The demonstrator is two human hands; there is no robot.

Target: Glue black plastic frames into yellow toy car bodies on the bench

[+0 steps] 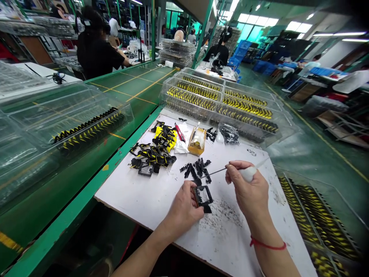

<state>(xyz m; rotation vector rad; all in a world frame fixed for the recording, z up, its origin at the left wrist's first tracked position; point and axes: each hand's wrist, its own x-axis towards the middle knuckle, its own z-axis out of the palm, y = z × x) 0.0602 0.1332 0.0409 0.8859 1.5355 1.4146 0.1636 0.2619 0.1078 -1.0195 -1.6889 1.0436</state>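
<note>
Two hands are at work over one table (138,200), with one frame (204,195), one rod (215,173) and one white bulb (248,174) between them. Around the fingers stand one knife (180,132), one box (197,141), one bag (228,133) of black parts and three places with clear trays; the loose parts overlap too much to count. The left hand (184,206) has its fingers curled nearly closed on the black frame, thumb at the near side and index finger at the far side, the frame's square opening facing up to the right of them. The right hand (249,184) pinches the thin rod between thumb and fingertips, the white bulb showing against its curled fingers; whether rod and bulb are joined cannot be told. The rod slants left from the right fingertips, its end just above the frame, and contact there is unclear. Just beyond the left fingers lies a heap of clips (198,169); farther out, to their left, a pile of black and yellow parts (157,154). Knife, box and bag lie beyond the clips. One tray (221,94) stands well beyond both hands' fingers, another (31,125) far to their left, a third (302,209) to the right of the right fingers.
</note>
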